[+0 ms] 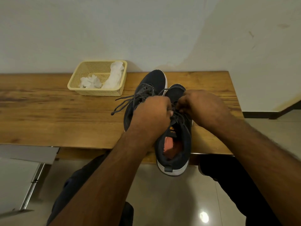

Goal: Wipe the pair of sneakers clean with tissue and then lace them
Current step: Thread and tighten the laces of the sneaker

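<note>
Two dark navy sneakers with white soles stand on the wooden table. The near sneaker has its heel hanging over the table's front edge and shows an orange insole. Both hands are closed over its upper eyelets: my left hand pinches the grey lace, and my right hand grips the lace from the other side. The other sneaker lies behind and to the left, its loose lace ends trailing onto the table.
A cream plastic basket with crumpled white tissue sits at the back of the table against the white wall. My legs in dark trousers are below the table. A metal frame stands at the lower left on the tiled floor.
</note>
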